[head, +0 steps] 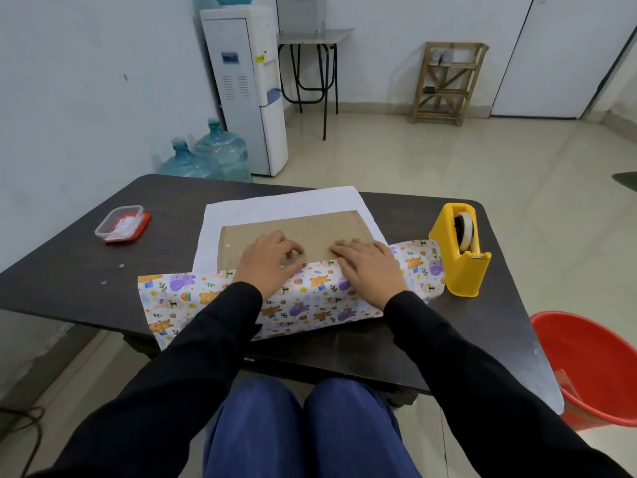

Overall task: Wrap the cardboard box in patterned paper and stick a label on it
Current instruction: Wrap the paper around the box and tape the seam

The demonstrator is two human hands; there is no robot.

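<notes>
Tabletop (86,270): left fingers (291,250) pinch patterned paper (310,298) onto cardboard box (310,225); right fingers (341,248) press flat.

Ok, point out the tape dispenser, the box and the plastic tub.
tape dispenser (461,270): head view, yellow side wall.
box (310,227): head view, bare top face.
plastic tub (120,220): head view, clear top.

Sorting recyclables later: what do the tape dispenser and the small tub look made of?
Tape dispenser: likely hard yellow plastic, smooth moulded shell with a slight sheen. Small tub: seemingly clear plastic, see-through walls, on an opaque red base or lid.
</notes>
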